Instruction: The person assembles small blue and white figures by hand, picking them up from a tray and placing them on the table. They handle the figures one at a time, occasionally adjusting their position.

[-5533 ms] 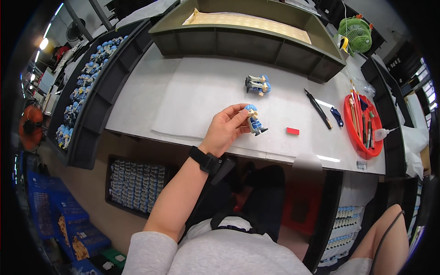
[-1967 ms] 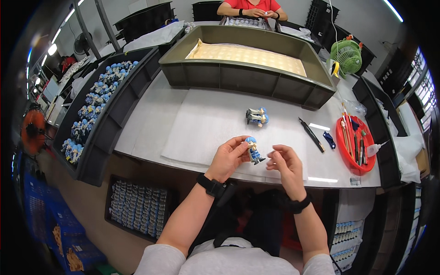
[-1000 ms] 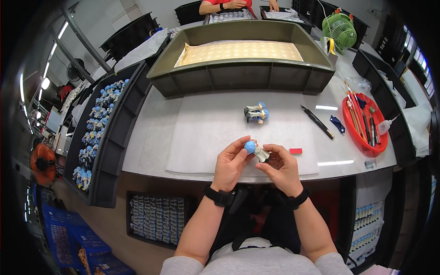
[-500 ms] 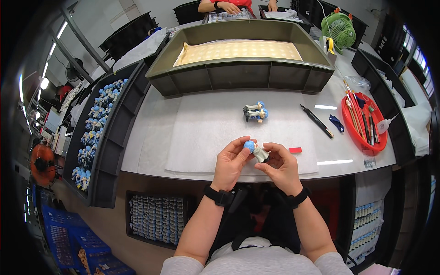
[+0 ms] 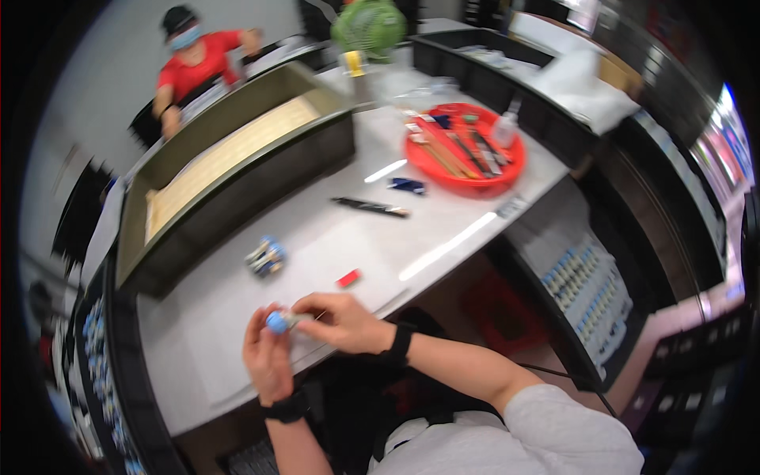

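Observation:
A small blue-haired figurine [image 5: 278,322] is held between both hands over the near part of the white table. My left hand [image 5: 267,356] has its fingers closed about the blue head. Thumb and fingers of my right hand [image 5: 339,321] pinch the pale body from the other side, hiding much of it. Farther off, several similar figurines [image 5: 267,256] lie in a small cluster. Between them and my right hand, a little to the right, is a small red block [image 5: 348,278]. The picture is smeared, so fine details of the figurine do not show.
A deep olive bin [image 5: 237,170] with yellow cloth stands beyond. A black pen-like tool [image 5: 370,207] and a red tray [image 5: 475,188] of brushes lie to the right. Dark crates hold figurines at left [image 5: 131,372] and lower right [image 5: 578,348]. A co-worker [image 5: 198,67] sits opposite.
The view has swung to the right, showing more of the right-hand crates and the co-worker. Both hands still hold the figurine, with its blue head now turned nearer to me.

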Tool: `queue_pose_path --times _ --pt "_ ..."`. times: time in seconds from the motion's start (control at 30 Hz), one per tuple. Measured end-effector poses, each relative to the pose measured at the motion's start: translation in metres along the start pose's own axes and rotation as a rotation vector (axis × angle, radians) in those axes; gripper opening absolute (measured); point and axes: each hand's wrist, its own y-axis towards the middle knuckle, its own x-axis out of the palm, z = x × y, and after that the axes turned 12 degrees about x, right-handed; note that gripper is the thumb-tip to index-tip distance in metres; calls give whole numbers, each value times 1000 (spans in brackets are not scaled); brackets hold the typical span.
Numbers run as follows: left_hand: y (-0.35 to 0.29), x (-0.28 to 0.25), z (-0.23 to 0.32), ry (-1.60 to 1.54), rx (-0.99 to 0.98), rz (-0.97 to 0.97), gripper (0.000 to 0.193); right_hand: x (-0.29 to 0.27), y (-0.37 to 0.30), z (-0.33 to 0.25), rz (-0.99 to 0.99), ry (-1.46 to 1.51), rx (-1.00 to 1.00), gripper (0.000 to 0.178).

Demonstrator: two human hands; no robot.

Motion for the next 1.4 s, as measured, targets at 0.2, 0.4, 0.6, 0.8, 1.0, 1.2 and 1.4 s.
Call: queue_pose_path --times 0.2,0.4,0.6,0.8,1.0,1.2,1.4 --pt "-1 -5 -2 216 -43 28 33 -119 -53 -56 185 -91 65 24" --pt "6 -18 -3 280 -48 -22 32 -333 -146 -56 961 -323 -2 18" --pt "4 -10 4 352 -57 43 37 -502 -265 16 1542 -755 599 25" --pt "4 1 2 389 -41 104 36 -561 -314 77 1558 -989 842 23" --pt "2 9 2 421 -12 107 35 -567 -314 104 1565 -865 901 22" --pt "-3 -10 4 385 -7 117 30 -594 -323 127 1370 -1016 806 20" --pt "10 23 -6 321 -78 95 21 -662 -364 136 1361 -1085 701 48"
